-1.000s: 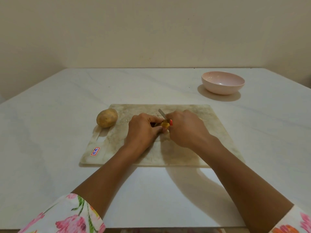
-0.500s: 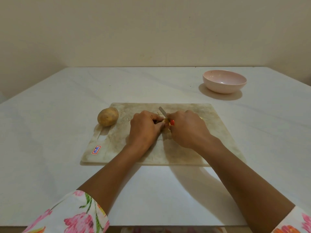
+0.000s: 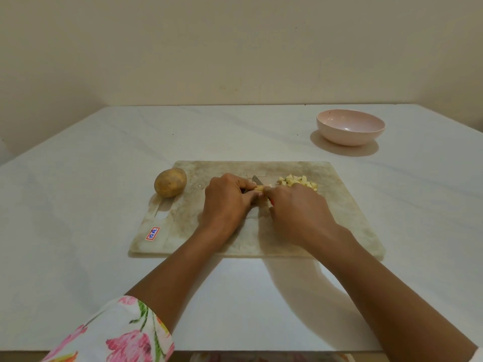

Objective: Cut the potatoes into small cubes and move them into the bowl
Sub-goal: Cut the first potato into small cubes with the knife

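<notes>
Potato strip [image 3: 259, 188] is lying mid-frame on the cutting board [image 3: 347, 212]. Your left hand [image 3: 227, 202] is pinching it with curled fingers, and your right hand [image 3: 300, 212] is gripping the knife [image 3: 257, 180] over it. Potato cubes [image 3: 298, 181] are lying just right of the blade. A whole potato [image 3: 170, 182] is sitting at the board's left edge, and the pink bowl [image 3: 350, 131] is standing at upper right.

White table [image 3: 78, 205], cream walls [image 3: 235, 48]
</notes>
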